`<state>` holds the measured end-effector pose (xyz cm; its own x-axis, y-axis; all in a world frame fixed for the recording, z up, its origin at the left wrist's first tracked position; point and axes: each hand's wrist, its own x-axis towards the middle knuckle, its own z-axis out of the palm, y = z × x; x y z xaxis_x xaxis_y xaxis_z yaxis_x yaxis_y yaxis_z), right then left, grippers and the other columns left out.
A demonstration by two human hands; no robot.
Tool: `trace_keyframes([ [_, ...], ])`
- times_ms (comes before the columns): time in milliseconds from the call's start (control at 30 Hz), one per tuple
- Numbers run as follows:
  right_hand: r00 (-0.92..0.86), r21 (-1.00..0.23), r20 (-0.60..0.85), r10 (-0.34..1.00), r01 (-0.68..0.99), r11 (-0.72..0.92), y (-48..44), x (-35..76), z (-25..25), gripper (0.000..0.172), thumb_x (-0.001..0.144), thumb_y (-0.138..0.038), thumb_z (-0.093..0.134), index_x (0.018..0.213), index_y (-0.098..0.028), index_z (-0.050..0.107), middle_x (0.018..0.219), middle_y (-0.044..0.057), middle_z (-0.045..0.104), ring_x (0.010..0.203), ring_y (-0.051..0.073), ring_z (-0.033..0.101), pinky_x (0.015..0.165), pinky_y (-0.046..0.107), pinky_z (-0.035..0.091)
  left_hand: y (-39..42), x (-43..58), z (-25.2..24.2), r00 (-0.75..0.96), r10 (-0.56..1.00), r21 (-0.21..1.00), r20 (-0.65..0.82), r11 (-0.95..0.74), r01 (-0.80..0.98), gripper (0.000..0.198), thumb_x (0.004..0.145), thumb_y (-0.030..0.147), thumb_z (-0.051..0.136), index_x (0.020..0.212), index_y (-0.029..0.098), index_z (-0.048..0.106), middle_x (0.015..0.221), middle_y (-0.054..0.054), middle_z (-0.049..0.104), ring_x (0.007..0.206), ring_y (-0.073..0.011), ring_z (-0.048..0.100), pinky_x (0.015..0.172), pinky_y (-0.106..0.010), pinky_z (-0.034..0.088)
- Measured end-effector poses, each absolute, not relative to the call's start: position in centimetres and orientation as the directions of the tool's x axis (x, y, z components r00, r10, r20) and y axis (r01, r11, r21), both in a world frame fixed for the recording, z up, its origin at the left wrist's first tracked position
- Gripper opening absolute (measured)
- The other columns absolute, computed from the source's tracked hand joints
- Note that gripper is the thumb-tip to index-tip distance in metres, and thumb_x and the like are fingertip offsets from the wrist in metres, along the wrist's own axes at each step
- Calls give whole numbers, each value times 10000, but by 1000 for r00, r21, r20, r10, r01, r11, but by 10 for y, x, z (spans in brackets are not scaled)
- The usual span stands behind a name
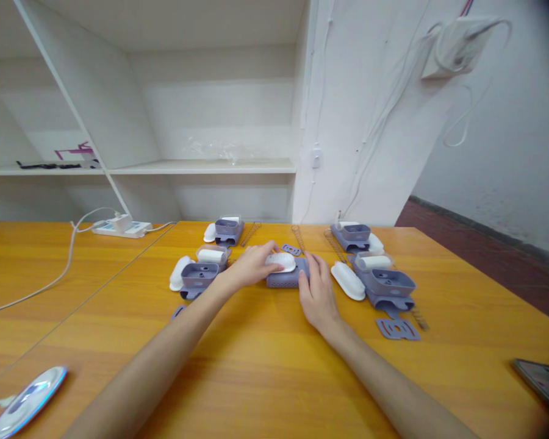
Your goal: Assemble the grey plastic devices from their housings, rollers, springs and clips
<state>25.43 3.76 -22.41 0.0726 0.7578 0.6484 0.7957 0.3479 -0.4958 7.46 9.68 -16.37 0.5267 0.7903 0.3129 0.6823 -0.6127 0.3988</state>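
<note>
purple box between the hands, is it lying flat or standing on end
Lying flat: the purple box stretches wide and low, its long holed side facing the camera.

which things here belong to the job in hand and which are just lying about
Apparently part of the job:
- white oval piece, in the left grip
- grey-purple casing, in the right grip
- similar grey-purple units either side
- slotted plates
- wire coils

Seemingly just lying about:
- dark flat device
- lit disc
- power strip
- clear plastic
</note>
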Motion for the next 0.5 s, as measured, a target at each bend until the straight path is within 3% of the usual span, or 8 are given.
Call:
trace_keyframes([
  [300,60,-534,623,780,762,367,36,255,-224,406,909,-271,334,1276,-148,456,1301,151,410,1226,256,396,1035,447,337,86,91,-160,510,819,403,263,-573,713,348,812,392,573,1124,247,523,1152,-30,609,1084,-229,542,951,-331,371],
  [500,56,-535,610,790,765,359,36,255,-224,405,914,-276,331,1271,-134,457,1299,151,412,1233,246,387,1049,427,320,91,91,-169,552,770,376,320,-638,672,341,818,378,571,1128,245,520,1133,-33,611,1059,-217,549,934,-327,380],
])
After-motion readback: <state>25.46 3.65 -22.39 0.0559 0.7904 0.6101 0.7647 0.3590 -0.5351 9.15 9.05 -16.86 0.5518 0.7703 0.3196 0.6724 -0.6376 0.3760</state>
